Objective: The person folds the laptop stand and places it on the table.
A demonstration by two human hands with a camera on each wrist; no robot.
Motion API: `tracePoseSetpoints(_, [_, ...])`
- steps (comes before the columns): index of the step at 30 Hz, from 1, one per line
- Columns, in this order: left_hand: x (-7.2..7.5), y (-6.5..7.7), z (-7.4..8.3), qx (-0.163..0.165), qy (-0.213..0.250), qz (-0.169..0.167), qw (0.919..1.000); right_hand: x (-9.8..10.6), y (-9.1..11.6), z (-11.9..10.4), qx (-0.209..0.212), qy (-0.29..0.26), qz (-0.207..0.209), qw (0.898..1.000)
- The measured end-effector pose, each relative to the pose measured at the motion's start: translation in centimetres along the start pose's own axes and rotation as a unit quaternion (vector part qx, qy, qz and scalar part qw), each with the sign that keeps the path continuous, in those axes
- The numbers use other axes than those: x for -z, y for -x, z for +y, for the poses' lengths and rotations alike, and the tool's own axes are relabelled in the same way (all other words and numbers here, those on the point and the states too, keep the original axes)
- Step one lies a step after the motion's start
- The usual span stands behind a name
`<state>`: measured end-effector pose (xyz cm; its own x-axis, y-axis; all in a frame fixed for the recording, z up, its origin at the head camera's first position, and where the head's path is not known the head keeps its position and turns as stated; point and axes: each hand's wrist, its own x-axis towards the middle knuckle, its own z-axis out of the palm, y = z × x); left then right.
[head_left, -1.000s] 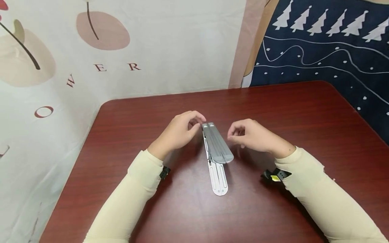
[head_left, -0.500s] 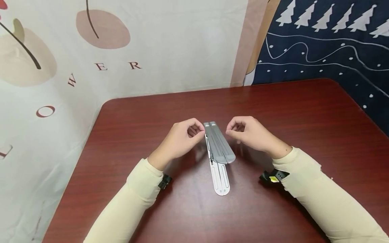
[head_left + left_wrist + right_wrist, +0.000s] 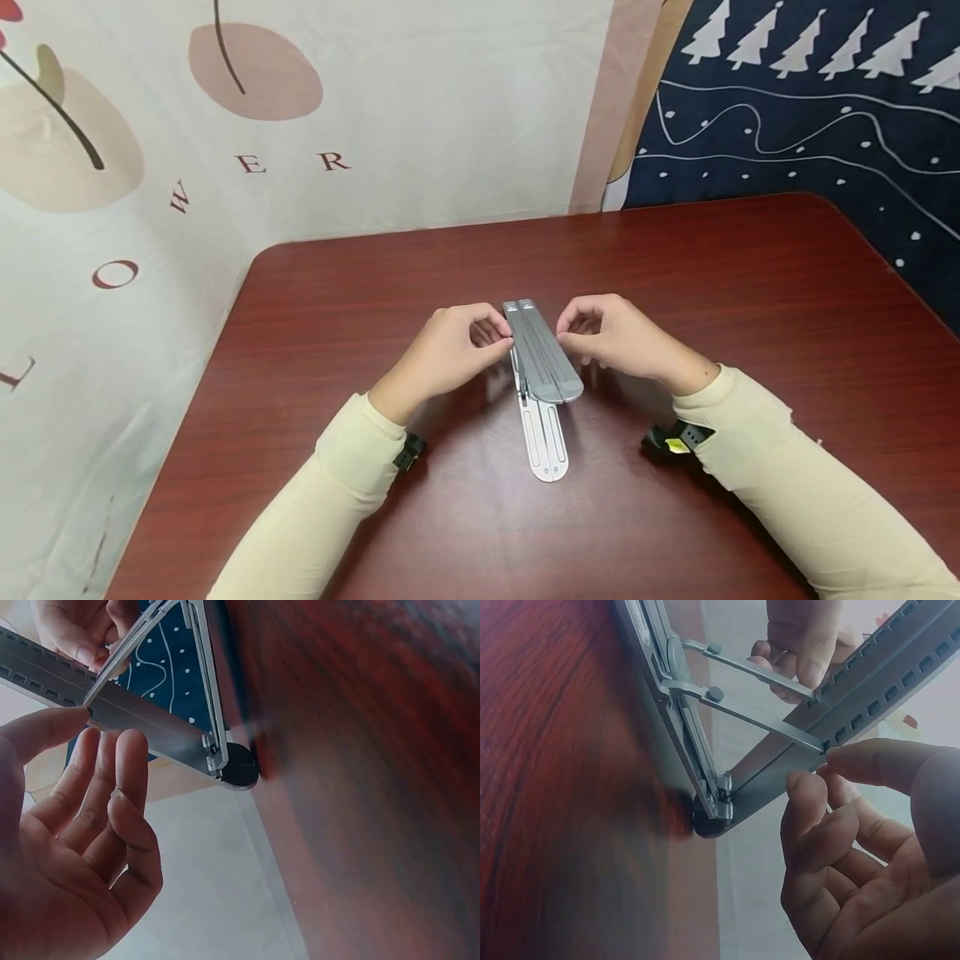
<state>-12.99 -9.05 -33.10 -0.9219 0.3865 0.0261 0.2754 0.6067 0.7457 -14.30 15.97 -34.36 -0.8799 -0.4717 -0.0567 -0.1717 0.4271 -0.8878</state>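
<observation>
A folding metal laptop stand (image 3: 543, 354) lies on the table with its grey slotted top arms raised at an angle above its pale base (image 3: 545, 446). My left hand (image 3: 453, 354) is at its left edge, thumb and forefinger tips together by the end of a thin support strut (image 3: 126, 656). At the opposite edge my right hand (image 3: 626, 337) pinches near the end of the other strut (image 3: 769, 727), which meets the row of slots. Both hands' remaining fingers are loosely bent. In the right wrist view the hinge (image 3: 724, 799) sits close to the tabletop.
The reddish-brown table (image 3: 375, 283) has a pale printed cloth (image 3: 450, 108) behind it and a dark blue cloth (image 3: 787, 108) with white trees at the back right. Black bands (image 3: 408, 452) show at the wrists.
The left hand has come nearer along the stand's left edge, its thumb and forefinger closing together. My right hand has moved slightly left to the right edge. The stand keeps its shape.
</observation>
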Motion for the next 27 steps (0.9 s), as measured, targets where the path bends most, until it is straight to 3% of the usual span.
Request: tracePoseSetpoints(27, [0.02, -0.06, -0.12, 0.016, 0.018, -0.027, 0.9994, -0.81, -0.15, -0.07, -0.008, -0.025, 0.001, 1.0])
